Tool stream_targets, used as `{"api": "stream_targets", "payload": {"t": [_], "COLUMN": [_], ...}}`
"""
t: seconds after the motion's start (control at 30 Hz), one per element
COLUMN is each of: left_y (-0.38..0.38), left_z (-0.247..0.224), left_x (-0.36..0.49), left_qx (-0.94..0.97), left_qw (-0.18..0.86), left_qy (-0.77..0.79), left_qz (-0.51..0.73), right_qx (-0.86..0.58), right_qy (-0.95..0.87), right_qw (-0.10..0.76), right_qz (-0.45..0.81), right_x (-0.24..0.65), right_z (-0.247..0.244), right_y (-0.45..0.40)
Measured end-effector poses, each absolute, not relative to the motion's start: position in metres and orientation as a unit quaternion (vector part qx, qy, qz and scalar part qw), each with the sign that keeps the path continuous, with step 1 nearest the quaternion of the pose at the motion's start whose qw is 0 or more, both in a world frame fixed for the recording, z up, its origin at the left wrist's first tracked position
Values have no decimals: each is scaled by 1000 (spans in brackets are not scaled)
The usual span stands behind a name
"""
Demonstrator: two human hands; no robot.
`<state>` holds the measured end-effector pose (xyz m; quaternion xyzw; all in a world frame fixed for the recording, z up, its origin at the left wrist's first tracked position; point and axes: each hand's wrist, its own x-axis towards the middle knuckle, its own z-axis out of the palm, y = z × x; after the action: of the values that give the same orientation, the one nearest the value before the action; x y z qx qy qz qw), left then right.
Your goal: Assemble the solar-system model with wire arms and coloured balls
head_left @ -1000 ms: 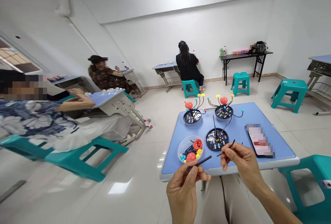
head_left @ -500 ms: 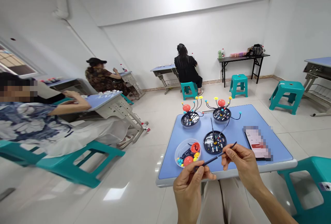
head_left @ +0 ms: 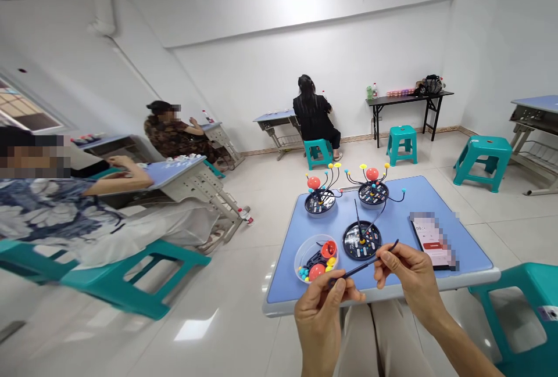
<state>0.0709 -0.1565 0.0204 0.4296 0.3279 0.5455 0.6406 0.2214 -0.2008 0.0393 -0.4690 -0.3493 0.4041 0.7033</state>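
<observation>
since the earlier frame the two hands have come closer, and the inner ends of their rods now meet or nearly meet; i cannot tell if they touch.

the head view shows a blue table [head_left: 288, 266] with a pale rim. on it stand two black round bases with wire arms and coloured balls [head_left: 319, 201] [head_left: 374, 193], a third black round base with two thin upright rods [head_left: 361, 240], a clear plastic bowl [head_left: 307, 264] holding a red ball and small parts, and a phone [head_left: 431, 240] with a blurred screen. around the table is a shiny tile floor [head_left: 209, 342] with teal stools [head_left: 482, 159]. white walls surround the room. three other people [head_left: 311, 115] [head_left: 174, 139] [head_left: 52, 214] sit at desks, and a black folding table [head_left: 405, 98] stands by the far wall.

the left hand [head_left: 319, 325] is closed and pinches a thin dark rod [head_left: 349, 273], just beyond the table rim and beside the bowl. the right hand [head_left: 412, 275] is also closed and pinches another thin dark rod [head_left: 383, 252], above the rim near the third base, with its forearm coming from the lower right.
</observation>
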Motion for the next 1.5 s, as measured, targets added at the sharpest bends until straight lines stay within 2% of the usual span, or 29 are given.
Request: {"api": "stream_targets", "payload": {"t": [0.43,0.8,1.13,1.5], "left_y": [-163,-166,-170,-173], "left_z": [30,31,34,22], "left_x": [70,57,67,59], "left_qx": [397,421,363,454], "left_qw": [690,662,699,658], "left_qy": [302,325,347,362], "left_qz": [525,529,509,480], "right_qx": [-507,-490,-402,-439], "right_qy": [-348,-348,-340,-328], "right_qw": [694,707,716,696], "right_qz": [374,372,459,465], "right_x": [225,219,213,214], "right_z": [26,38,24,15], "right_y": [-202,-206,-206,-207]}}
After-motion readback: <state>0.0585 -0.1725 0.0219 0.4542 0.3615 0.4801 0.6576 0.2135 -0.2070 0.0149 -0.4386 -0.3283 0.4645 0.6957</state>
